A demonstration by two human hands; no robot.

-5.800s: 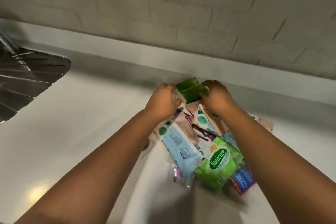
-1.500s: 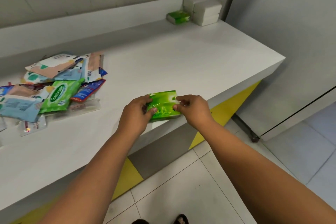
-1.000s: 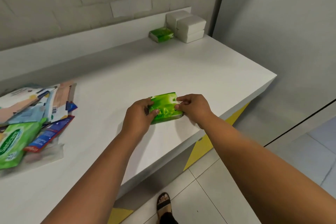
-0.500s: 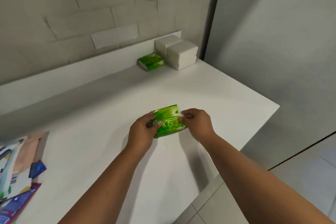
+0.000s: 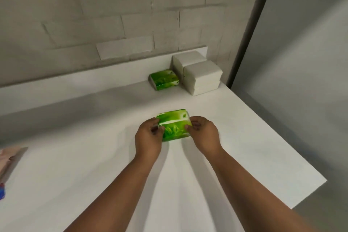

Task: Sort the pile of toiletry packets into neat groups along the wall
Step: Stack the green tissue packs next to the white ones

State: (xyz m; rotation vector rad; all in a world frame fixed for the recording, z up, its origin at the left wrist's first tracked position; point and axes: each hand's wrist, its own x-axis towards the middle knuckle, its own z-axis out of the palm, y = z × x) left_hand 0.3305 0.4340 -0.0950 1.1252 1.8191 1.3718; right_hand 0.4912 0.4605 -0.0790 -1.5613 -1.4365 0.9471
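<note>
Head view: a green packet (image 5: 174,124) sits at the centre of the frame, held between both hands over the white counter (image 5: 244,147). It is a soft, glossy rectangular pack, bright green with a paler white-green band across its upper face and a leaf print on the side turned toward the camera. The left hand (image 5: 148,137) grips its left end, fingers curled round the edge with the thumb on the near face; the right hand (image 5: 204,133) grips the right end the same way, fingertips pressed to the pack's side. Whether the packet's underside touches the counter or is lifted just above it cannot be told, since the hands cover its lower edge.

In the upper middle of the frame a second green packet (image 5: 163,79) of the same print lies flat against the low white ledge along the brick wall (image 5: 94,15), just beside a stack of white packs (image 5: 199,75) in the corner; the two look to be touching, though the gap is in shadow.

At the far left edge, cut off by the frame, a pinkish packet (image 5: 9,158) and a sliver of blue one (image 5: 1,193) show only partly, and their print is unreadable.
</note>
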